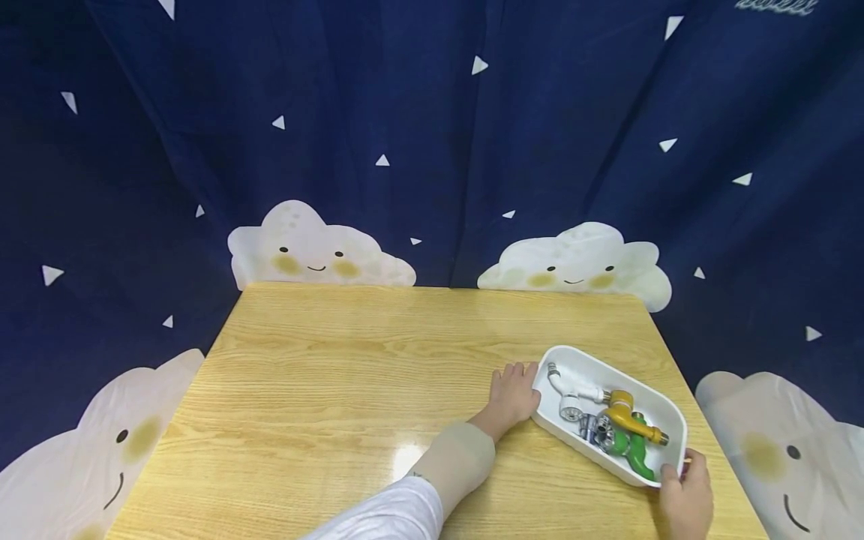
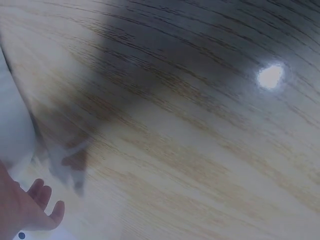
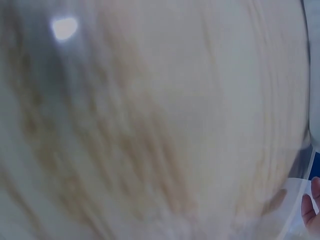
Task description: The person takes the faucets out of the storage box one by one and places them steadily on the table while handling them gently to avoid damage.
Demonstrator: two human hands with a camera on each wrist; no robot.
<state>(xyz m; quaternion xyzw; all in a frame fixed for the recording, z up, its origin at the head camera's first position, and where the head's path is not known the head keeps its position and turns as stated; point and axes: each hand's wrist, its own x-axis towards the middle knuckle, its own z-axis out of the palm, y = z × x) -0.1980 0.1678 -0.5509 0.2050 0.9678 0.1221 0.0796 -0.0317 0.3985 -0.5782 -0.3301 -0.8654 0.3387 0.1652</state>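
A white plastic tub [image 1: 559, 431] stands on the right part of the table. Inside lie tap-like fittings with metal ends: a white one [image 1: 563, 384], a yellow one [image 1: 628, 416] and a green one [image 1: 637, 454], with chrome parts [image 1: 594, 429] among them. My left hand [image 1: 514, 396] is against the tub's left end, fingers pointing away, its thumb side at the wall. At the near right corner, my right hand [image 1: 687, 499] grips the tub, thumb over the rim and fingers outside. The left wrist view catches loosely bent left fingers [image 2: 44, 197]; the right wrist view shows only some right fingertips [image 3: 307, 210].
The wooden table [image 1: 324, 382] reaches back to a dark blue curtain [image 1: 337, 90] with cloud faces and small white triangles. Along the table's right edge, close beyond the tub, more curtain hangs with a cloud [image 1: 776, 442]. My left sleeve [image 1: 398, 514] crosses the near edge.
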